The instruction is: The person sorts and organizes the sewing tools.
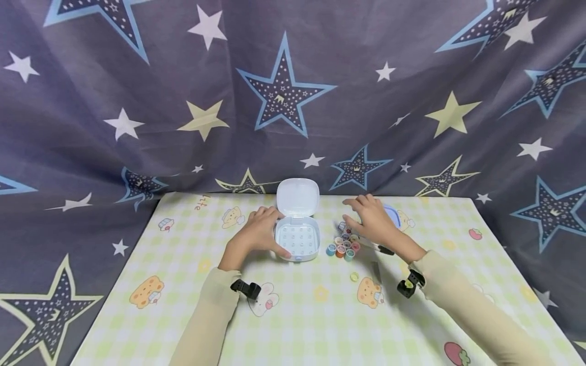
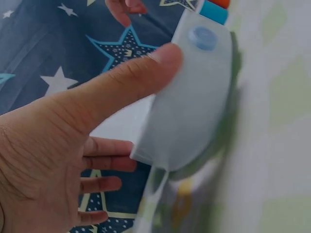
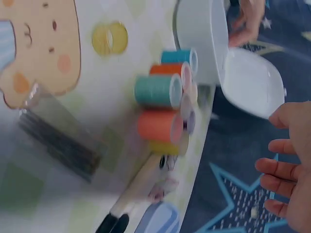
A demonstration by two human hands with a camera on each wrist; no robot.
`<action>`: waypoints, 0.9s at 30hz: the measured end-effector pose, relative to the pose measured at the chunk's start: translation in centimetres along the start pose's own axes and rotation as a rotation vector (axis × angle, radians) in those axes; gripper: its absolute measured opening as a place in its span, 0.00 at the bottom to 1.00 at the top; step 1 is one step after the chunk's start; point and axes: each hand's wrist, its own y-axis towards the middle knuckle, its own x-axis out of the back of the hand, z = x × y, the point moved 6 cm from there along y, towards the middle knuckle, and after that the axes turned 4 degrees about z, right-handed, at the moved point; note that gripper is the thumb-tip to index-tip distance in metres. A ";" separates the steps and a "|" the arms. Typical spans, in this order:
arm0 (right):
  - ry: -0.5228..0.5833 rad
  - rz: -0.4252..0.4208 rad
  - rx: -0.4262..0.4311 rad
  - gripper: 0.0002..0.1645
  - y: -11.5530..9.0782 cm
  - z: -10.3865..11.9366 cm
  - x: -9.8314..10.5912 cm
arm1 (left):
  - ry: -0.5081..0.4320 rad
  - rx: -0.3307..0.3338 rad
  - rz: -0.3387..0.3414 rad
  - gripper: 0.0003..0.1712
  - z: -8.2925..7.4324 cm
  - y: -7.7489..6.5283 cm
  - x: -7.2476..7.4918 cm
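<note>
A pale blue plastic sewing box (image 1: 298, 243) stands with its lid (image 1: 297, 197) raised at the back; small pegs line its floor. My left hand (image 1: 258, 234) holds the box at its left side, the thumb (image 2: 141, 73) against the front wall by the round blue catch (image 2: 203, 38) and the fingers toward the back. To the right of the box stands a cluster of thread spools (image 1: 349, 253) in teal, orange, coral and other colours. Above and behind these hovers my right hand (image 1: 373, 221), fingers spread loosely and nothing in its grasp.
Near the spools lie a clear packet (image 3: 60, 141) of thin dark pieces, a yellow ring (image 3: 119, 38) and a light tool with a black end (image 3: 114, 221). A blue-rimmed piece (image 1: 392, 216) lies beyond my right hand. A starry curtain (image 1: 284, 147) hangs behind the table.
</note>
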 end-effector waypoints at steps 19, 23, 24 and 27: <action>-0.019 0.179 0.241 0.19 -1.0 4.4 -3.6 | -0.032 0.014 0.031 0.64 -0.1 -0.2 -0.2; -0.045 0.167 0.277 0.19 -1.0 4.5 -3.8 | -0.024 0.001 0.024 0.64 -0.1 0.1 0.0; -0.051 0.165 0.284 0.19 -1.0 4.5 -3.9 | -0.026 -0.003 0.022 0.64 -0.1 0.3 0.1; -0.062 0.168 0.296 0.19 -1.0 4.5 -4.1 | -0.032 -0.003 0.023 0.64 -0.2 0.4 0.1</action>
